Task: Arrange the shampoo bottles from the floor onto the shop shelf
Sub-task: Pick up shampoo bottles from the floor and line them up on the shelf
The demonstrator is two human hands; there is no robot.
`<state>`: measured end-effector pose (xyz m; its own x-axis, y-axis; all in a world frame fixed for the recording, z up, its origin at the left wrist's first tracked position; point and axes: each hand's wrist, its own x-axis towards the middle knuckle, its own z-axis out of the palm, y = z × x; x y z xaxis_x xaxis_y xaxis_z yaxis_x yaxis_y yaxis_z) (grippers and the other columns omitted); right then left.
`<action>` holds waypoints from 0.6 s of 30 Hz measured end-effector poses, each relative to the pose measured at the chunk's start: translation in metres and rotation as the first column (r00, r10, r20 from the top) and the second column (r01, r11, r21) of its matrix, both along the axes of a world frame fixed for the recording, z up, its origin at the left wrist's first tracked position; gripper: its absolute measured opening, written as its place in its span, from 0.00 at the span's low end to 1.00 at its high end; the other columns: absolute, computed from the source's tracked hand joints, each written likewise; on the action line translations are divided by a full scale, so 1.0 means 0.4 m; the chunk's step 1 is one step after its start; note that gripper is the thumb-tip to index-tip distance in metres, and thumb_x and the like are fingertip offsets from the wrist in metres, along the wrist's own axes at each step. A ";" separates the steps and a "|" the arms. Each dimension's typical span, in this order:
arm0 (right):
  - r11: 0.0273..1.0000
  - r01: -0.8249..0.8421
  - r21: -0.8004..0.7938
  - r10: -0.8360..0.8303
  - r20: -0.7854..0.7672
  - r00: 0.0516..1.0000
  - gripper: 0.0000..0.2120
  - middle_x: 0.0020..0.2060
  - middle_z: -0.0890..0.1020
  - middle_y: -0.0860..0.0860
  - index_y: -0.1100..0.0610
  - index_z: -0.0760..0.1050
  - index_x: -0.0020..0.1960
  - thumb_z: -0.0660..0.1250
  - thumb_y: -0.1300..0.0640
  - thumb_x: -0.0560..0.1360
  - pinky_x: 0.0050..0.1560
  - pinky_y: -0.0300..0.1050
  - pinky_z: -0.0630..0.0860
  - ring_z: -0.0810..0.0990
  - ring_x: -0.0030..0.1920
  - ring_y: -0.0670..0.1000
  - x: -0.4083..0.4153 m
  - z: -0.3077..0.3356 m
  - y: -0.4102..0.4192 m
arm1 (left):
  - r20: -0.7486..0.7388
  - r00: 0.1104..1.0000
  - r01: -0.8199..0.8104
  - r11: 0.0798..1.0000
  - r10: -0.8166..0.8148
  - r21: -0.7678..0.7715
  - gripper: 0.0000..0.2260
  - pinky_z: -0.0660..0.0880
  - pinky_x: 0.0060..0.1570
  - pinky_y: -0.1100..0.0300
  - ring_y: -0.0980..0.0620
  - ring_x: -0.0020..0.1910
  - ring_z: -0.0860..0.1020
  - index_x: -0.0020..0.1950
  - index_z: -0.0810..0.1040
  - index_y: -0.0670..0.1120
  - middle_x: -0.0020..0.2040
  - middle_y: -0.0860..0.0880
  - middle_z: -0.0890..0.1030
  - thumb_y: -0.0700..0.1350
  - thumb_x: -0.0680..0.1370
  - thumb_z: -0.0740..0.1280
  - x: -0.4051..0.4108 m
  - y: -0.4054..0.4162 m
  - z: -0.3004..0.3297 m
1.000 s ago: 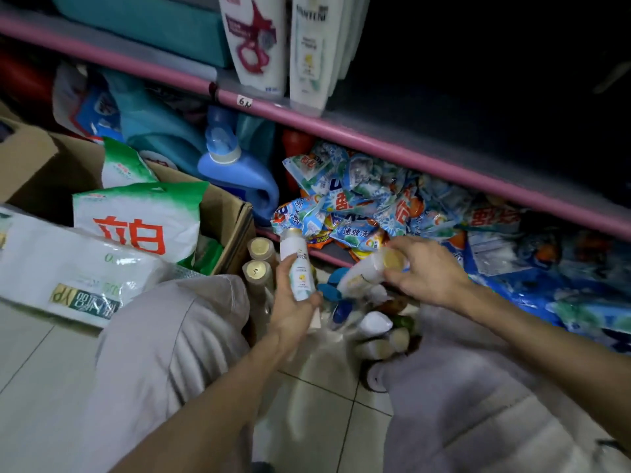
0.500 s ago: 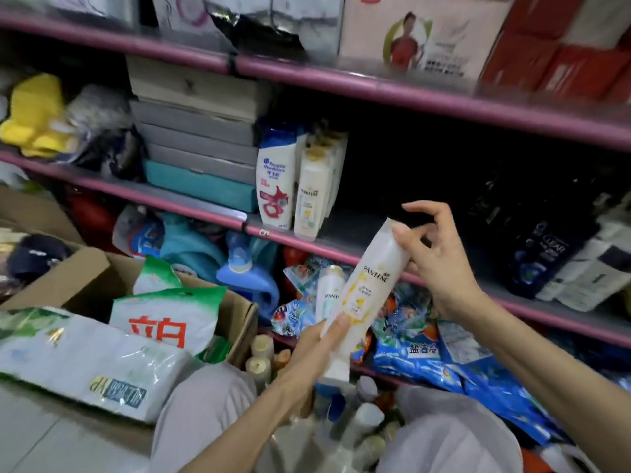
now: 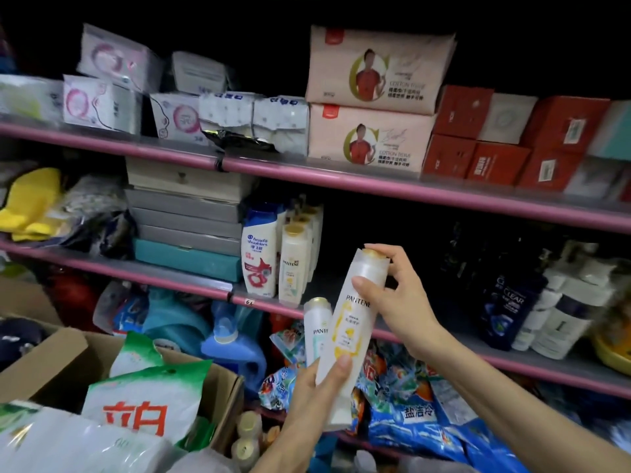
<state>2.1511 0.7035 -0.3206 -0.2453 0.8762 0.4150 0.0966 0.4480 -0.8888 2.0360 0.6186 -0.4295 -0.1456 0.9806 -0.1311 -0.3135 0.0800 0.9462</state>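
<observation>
Tilting slightly toward the shelf, a white Pantene bottle with a yellow label (image 3: pixel 348 332) is held in front of the middle shelf (image 3: pixel 191 278) by both hands. Its upper part, near the gold cap, is clasped by the right hand (image 3: pixel 397 302), with the thumb across the front and the fingers curled behind. Its lower part is gripped by the left hand (image 3: pixel 316 387), the thumb pressed on the front face. A second, smaller Pantene bottle (image 3: pixel 317 327) is also caught in the left hand's closed grasp, just behind and to the left of the first, upright and touching it. On the middle shelf a Head & Shoulders bottle (image 3: pixel 258 254) and a row of Pantene bottles (image 3: pixel 292 264) are already stood upright side by side, next to a stack of flat boxes (image 3: pixel 186 220). More gold-capped bottles (image 3: pixel 247 435) are seen low down, beside a cardboard box (image 3: pixel 51 363) filled with detergent bags (image 3: pixel 143 401). Dark Clear bottles (image 3: pixel 508 305) are ranged further right on the same shelf.
</observation>
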 end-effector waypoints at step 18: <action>0.928 -0.040 -0.370 0.050 0.017 0.999 0.18 0.45 0.86 0.49 0.53 0.75 0.55 0.75 0.57 0.68 0.39 0.39 0.80 0.85 0.44 0.47 0.037 -0.068 -0.027 | -0.342 0.938 0.011 0.985 0.050 0.172 0.15 0.75 0.52 0.66 0.57 0.57 0.76 0.58 0.68 0.74 0.59 0.53 0.70 0.66 0.72 0.62 -0.001 0.048 0.019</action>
<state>2.1658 0.6928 -0.3479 -0.2939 0.9541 0.0572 0.1094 0.0930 -0.9896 2.0358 0.6380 -0.4217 -0.1713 0.9804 0.0975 0.0336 -0.0930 0.9951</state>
